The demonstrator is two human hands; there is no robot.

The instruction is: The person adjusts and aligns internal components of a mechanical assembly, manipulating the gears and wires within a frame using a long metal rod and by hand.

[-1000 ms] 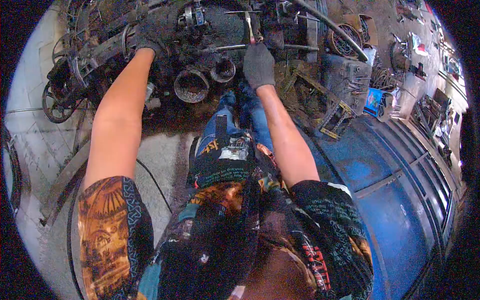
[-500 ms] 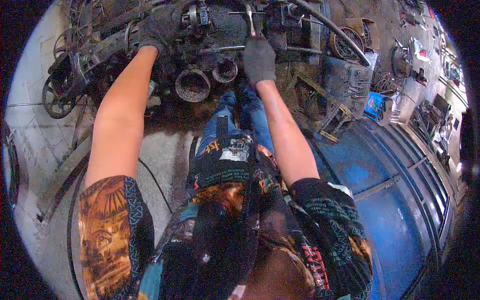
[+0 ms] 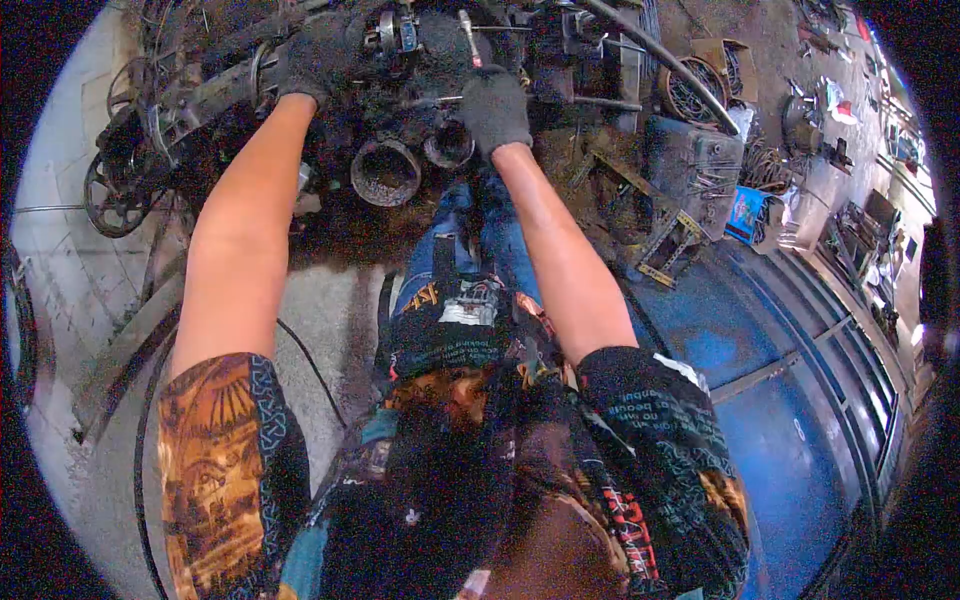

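My right hand, in a dark grey glove, is closed around a tool with a shiny metal shaft. The shaft points up and slightly left over a dark, greasy machine. In its dark glove, my left hand rests at the machine's left part, beside a rounded metal bar; its fingers blend into the dark parts and are hidden. Between my arms are two round metal cups, a larger one and a smaller one. Above them sits a small blue-marked metal part.
A handwheel stands at the machine's left. On the right are a long pipe, a grey metal box, a yellowish metal frame, a blue box and coiled wire. Blue metal sheeting lies lower right.
My right hand has shifted left with the tool, whose shaft now leans further left. My left hand stays in about the same place.
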